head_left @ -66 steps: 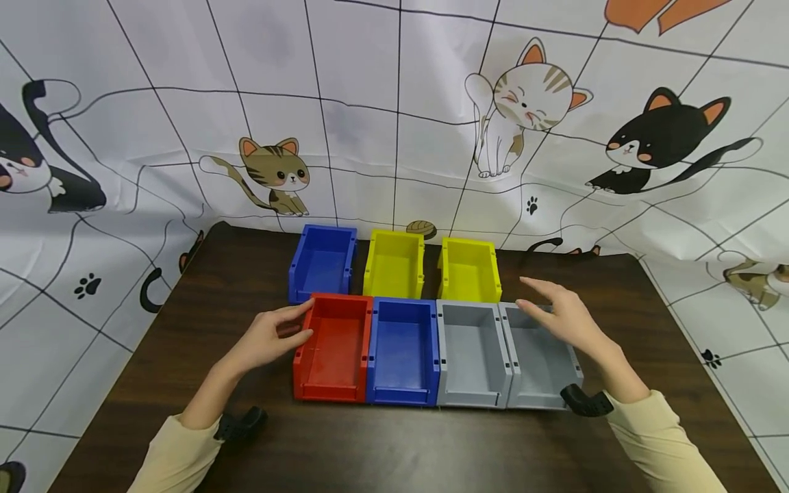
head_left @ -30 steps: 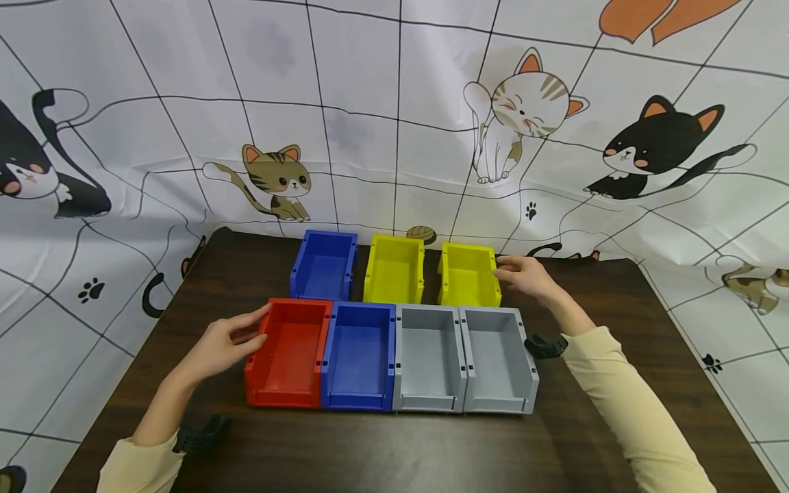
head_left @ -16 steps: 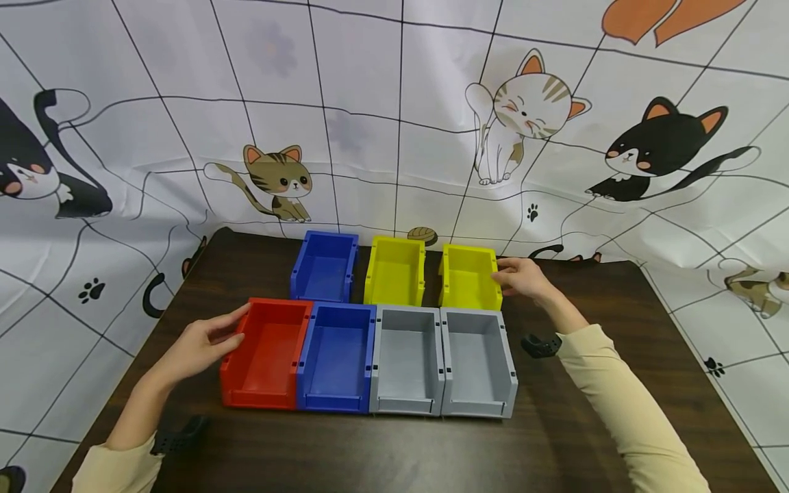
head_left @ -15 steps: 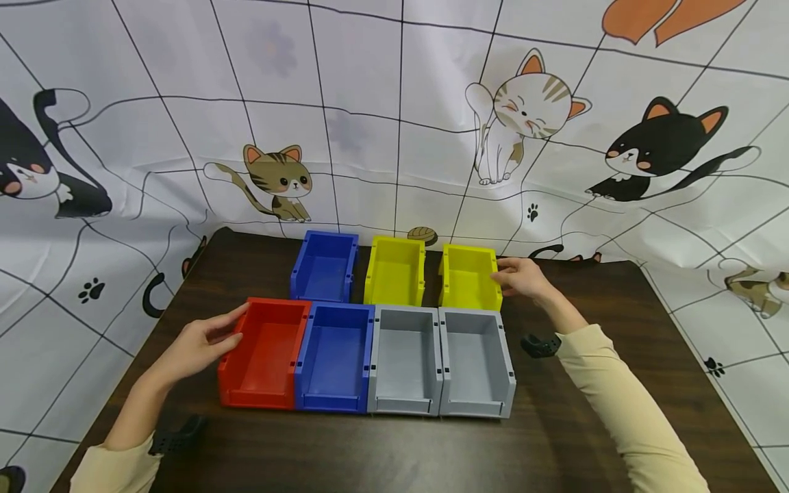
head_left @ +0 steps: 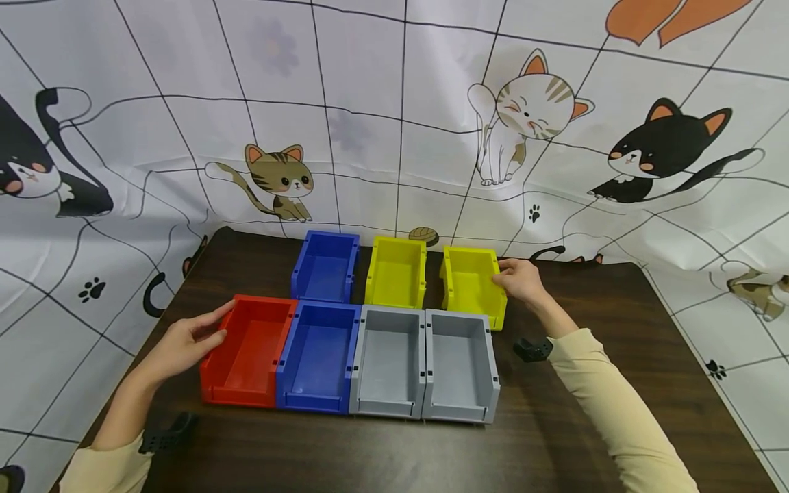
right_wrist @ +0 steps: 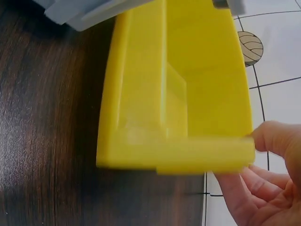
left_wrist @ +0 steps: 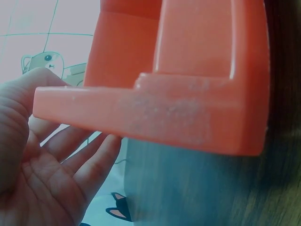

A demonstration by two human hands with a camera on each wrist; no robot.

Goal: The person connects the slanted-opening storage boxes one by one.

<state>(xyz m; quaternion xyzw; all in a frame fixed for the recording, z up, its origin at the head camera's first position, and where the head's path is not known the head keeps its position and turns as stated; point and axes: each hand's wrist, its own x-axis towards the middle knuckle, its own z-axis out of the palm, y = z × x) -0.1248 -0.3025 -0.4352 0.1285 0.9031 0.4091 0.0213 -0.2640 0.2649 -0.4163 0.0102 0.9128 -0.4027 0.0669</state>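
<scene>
My left hand (head_left: 180, 347) grips the left side wall of a red plastic bin (head_left: 248, 352) at the row's left end. In the left wrist view the thumb and fingers lie on either side of that wall (left_wrist: 89, 106). To its right, side by side, stand a blue bin (head_left: 317, 352) and two grey bins, the left one (head_left: 388, 359) and the right one (head_left: 459, 363). At the back right, my right hand (head_left: 521, 281) pinches the right wall of a yellow bin (head_left: 473, 281), whose front end overlaps the right grey bin's back edge.
Behind the front row stand another blue bin (head_left: 325, 267) and a second yellow bin (head_left: 396, 272). A cat-patterned cloth (head_left: 370, 144) hangs close behind the dark wooden table (head_left: 345, 455) and along its sides.
My left hand has slid the front row of joined bins leftward. The right hand has gone from over the right grey bin to the right yellow bin, which has shifted toward me.
</scene>
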